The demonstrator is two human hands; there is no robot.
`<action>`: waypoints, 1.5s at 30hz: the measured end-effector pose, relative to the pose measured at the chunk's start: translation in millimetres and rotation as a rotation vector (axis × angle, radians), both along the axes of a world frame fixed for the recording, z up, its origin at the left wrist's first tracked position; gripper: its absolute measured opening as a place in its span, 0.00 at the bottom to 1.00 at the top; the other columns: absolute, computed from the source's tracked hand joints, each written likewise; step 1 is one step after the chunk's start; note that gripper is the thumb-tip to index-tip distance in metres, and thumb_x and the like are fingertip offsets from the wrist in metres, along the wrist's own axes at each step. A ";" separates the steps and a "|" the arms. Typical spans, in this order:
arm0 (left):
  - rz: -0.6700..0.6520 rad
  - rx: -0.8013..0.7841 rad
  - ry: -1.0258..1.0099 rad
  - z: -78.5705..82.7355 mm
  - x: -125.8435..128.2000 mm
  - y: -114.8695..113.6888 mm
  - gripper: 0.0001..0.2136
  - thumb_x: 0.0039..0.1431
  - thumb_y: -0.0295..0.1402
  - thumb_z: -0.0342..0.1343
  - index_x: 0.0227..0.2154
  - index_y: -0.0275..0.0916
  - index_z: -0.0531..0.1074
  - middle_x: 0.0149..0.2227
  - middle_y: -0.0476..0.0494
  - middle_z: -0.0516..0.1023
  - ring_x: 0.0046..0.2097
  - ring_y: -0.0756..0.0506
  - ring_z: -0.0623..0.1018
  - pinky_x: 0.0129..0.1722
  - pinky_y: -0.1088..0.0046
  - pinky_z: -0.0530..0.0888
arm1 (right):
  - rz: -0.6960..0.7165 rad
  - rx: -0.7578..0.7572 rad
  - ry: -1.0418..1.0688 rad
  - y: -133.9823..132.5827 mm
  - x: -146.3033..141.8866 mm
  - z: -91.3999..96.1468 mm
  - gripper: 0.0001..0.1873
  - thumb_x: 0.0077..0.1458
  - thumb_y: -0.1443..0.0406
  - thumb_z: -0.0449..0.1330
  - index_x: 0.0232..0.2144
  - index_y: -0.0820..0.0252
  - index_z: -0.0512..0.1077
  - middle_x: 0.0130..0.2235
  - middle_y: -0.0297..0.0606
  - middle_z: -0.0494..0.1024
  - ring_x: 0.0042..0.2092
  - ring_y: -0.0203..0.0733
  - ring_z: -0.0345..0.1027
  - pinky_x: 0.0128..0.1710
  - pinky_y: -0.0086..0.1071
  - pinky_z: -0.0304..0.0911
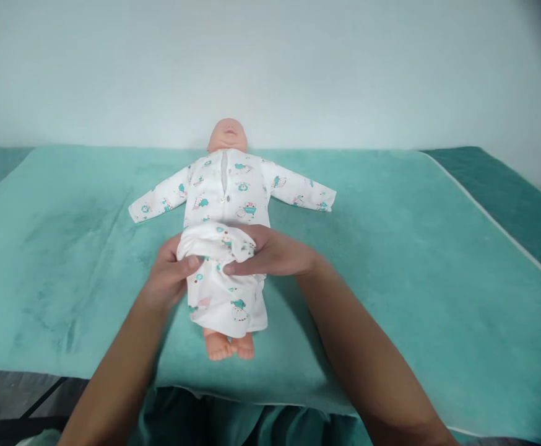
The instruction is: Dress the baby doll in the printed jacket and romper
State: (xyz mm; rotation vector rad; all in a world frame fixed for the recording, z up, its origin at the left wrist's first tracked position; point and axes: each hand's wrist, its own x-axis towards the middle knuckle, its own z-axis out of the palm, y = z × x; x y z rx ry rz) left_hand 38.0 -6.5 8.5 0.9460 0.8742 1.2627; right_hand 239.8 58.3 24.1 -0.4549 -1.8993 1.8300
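A baby doll (228,131) lies on its back, feet towards me, in a white printed shirt (247,186) with an open slit below the neck. Its arms are spread and no doll hands show past the cuffs. White printed baby pants (233,303) cover its legs, with the upper edge bunched and folded. My left hand (171,269) grips the bunched cloth at the left, thumb on top. On the right, my right hand (270,251) pinches the same cloth, its thumb over the front and its fingers partly hidden behind the fold. Both doll feet (230,345) stick out below the cloth.
A light green padded cover (391,297) spreads over the table under the doll. Darker green cloth (507,192) shows at the far right. The pale wall (270,68) rises right behind the doll's head. The table's front edge is close to my body.
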 end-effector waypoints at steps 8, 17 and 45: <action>0.341 -0.190 0.058 17.9 32.0 -98.0 0.16 0.56 0.40 0.68 0.46 0.41 0.81 0.46 0.41 0.85 0.47 0.39 0.82 0.41 0.69 0.78 | -0.140 0.424 -0.347 -15.3 -14.8 10.7 0.08 0.50 0.65 0.64 0.35 0.59 0.75 0.36 0.32 0.78 0.37 0.38 0.68 0.38 0.30 0.57; 0.610 -0.480 -0.228 30.6 70.6 -158.3 0.21 0.60 0.37 0.65 0.57 0.43 0.77 0.54 0.40 0.82 0.56 0.37 0.81 0.59 0.61 0.76 | -0.065 0.625 -0.635 -26.7 -21.2 20.9 0.08 0.47 0.66 0.64 0.34 0.58 0.74 0.34 0.33 0.78 0.34 0.37 0.64 0.32 0.31 0.50; 0.458 -0.488 0.175 -24.6 22.2 -166.4 0.26 0.60 0.49 0.62 0.57 0.40 0.76 0.48 0.39 0.83 0.45 0.41 0.80 0.46 0.65 0.76 | 0.030 0.682 -0.642 -26.4 -16.5 10.4 0.04 0.52 0.64 0.63 0.32 0.58 0.77 0.34 0.34 0.81 0.35 0.38 0.69 0.34 0.31 0.52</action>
